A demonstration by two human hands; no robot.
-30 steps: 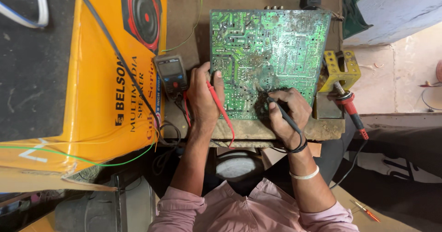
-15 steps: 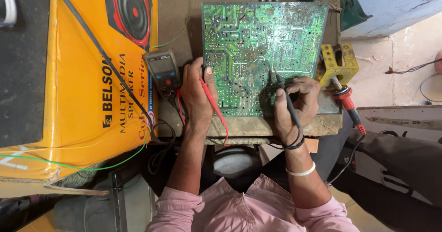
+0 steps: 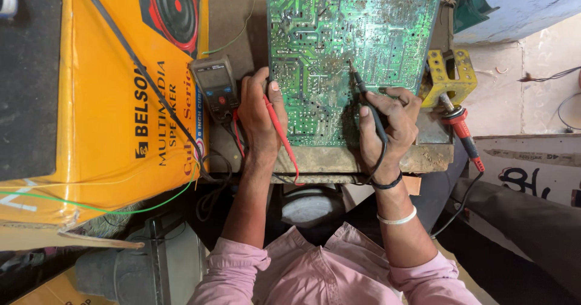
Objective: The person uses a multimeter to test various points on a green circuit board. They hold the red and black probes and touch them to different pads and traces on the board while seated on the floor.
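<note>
1. Both my hands work over the large green printed circuit board point(image 3: 351, 57), which lies solder side up on the worn brown wooden bench point(image 3: 363, 158) in front of me.
2. My left hand point(image 3: 260, 114) is closed around the slim red test probe point(image 3: 279, 129); its thumb rests on the board's left edge, and the probe's red lead trails down over the bench's front edge.
3. My right hand point(image 3: 387, 126) grips the slim black test probe point(image 3: 367, 102) like a pen, with its metal tip touching the solder side near the middle of the board.
4. My hands are apart, one at the board's left edge and one at its lower right.
5. Just left of my left hand lies the grey handheld multimeter point(image 3: 214, 86), with leads running from its lower end.
6. Beside the board's right edge stands the yellow metal soldering iron stand point(image 3: 451, 75), and the red-handled soldering iron point(image 3: 460, 126) leans out of it.
7. Left of the multimeter sits the big yellow cardboard speaker box point(image 3: 103, 99).
</note>
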